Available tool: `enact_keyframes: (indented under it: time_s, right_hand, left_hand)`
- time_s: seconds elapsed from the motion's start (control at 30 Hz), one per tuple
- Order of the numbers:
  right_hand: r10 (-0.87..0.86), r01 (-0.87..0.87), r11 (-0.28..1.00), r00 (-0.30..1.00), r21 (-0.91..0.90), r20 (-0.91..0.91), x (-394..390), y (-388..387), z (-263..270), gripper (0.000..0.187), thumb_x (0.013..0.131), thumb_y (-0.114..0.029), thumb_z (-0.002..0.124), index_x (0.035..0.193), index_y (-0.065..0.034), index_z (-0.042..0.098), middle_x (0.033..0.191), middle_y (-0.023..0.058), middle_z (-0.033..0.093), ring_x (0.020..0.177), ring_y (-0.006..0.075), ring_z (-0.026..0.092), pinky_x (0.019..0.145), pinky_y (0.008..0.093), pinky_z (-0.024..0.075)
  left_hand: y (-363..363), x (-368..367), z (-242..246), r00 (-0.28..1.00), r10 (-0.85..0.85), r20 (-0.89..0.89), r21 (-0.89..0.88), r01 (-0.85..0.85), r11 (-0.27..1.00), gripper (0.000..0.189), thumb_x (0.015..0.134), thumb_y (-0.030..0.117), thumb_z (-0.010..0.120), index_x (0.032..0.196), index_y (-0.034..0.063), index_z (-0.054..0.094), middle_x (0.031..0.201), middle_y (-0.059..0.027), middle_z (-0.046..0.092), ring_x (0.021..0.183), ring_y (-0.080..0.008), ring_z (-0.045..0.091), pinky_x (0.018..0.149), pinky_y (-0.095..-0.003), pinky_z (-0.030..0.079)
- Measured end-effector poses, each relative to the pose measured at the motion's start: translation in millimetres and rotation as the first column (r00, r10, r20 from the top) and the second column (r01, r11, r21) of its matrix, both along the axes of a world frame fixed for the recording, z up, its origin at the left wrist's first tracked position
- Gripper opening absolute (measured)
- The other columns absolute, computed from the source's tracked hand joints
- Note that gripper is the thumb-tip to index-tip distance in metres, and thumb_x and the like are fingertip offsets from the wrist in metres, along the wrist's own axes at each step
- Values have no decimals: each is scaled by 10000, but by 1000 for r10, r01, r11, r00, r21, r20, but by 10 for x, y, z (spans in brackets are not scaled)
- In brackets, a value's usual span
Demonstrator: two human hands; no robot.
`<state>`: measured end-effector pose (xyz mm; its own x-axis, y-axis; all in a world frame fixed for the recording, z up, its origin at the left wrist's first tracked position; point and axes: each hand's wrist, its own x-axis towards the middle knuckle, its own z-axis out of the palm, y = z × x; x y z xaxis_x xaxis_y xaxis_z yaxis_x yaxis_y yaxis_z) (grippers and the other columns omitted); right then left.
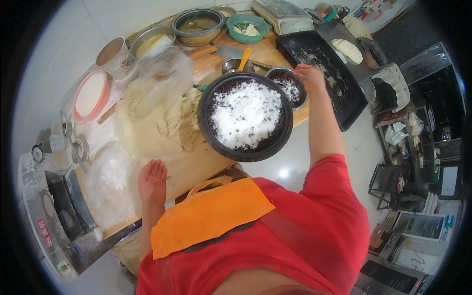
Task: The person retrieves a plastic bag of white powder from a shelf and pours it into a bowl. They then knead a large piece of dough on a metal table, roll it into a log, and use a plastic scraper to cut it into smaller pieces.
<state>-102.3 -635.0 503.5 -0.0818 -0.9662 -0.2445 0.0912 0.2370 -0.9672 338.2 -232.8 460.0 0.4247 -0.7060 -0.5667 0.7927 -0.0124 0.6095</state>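
Palm up, my left hand (153,177) hovers over the near edge of the wooden worktop (191,171) and holds nothing that shows. My right hand (309,77) is at the right rim of a small metal bowl (291,90) with dark beans and white granules; its fingertips are bunched, and whether something is between them cannot be told. A large black bowl (245,114), full of dark beans under a white granular layer, stands between the hands. Left of it lies a mass of pale dough (147,118), partly under clear plastic film (166,73). A yellow-handled utensil (244,59) leans in a small metal bowl.
A black baking tray (332,81) lies to the right. Behind are a cleaver (228,51), a green bowl of chopped greens (247,28), a pot of liquid (198,27) and a scale (284,16). A pink tub of white powder (90,96) stands left, above a dark-slotted machine (68,202).
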Motion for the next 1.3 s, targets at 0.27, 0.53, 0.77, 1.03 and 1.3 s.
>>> enact_keyframes:
  time_s: [0.27, 0.53, 0.77, 1.03, 1.3]
  right_hand:
    - [-135, 94, 989, 880, -113, -456, 73, -371, -714, 403, 858, -391, 653, 895, 7, 698, 743, 66, 682, 715, 230, 650, 687, 362, 492]
    - [-40, -56, 944, 958, -326, -283, 364, 804, 168, 202, 914, -210, 585, 996, -51, 679, 731, 16, 583, 616, 101, 488, 568, 275, 386]
    - [379, -893, 368, 399, -260, -835, 1506, 1848, 545, 361, 742, 28, 674, 1101, 7, 648, 1368, 153, 518, 1302, 288, 451, 1040, 352, 388]
    - [951, -996, 78, 60, 49, -302, 3638, 2741, -179, 584, 803, -150, 716, 1306, 37, 486, 1169, 175, 628, 986, 203, 629, 845, 289, 508]
    - [781, -895, 381, 176, 233, -600, 5494, 3075, -1507, 400, 820, -281, 675, 1069, 27, 621, 785, 96, 642, 628, 165, 608, 600, 309, 497]
  left_hand:
    - [-120, -336, 81, 998, 41, -51, 1, -41, 999, 213, 927, 168, 514, 1044, 11, 597, 1011, -105, 652, 951, -226, 611, 883, -354, 493]
    - [159, -226, 112, 974, 156, -161, -122, -177, 977, 149, 890, 116, 556, 953, 13, 644, 901, -103, 681, 863, -221, 646, 804, -344, 524]
    - [1213, 655, -183, 314, 69, 947, 228, -808, 542, 508, 758, 161, 725, 1190, -34, 543, 1148, -178, 597, 1076, -319, 573, 925, -369, 448]
    - [1558, 1995, -473, 654, -247, 715, 699, -665, 264, 1086, 643, 396, 802, 1447, -43, 219, 1232, -250, 569, 1166, -392, 539, 1051, -435, 366]
    - [1491, 2312, -525, 793, 268, 547, 228, -449, 864, 545, 750, 133, 676, 1245, -50, 544, 1168, -128, 616, 1015, -249, 607, 857, -378, 495]
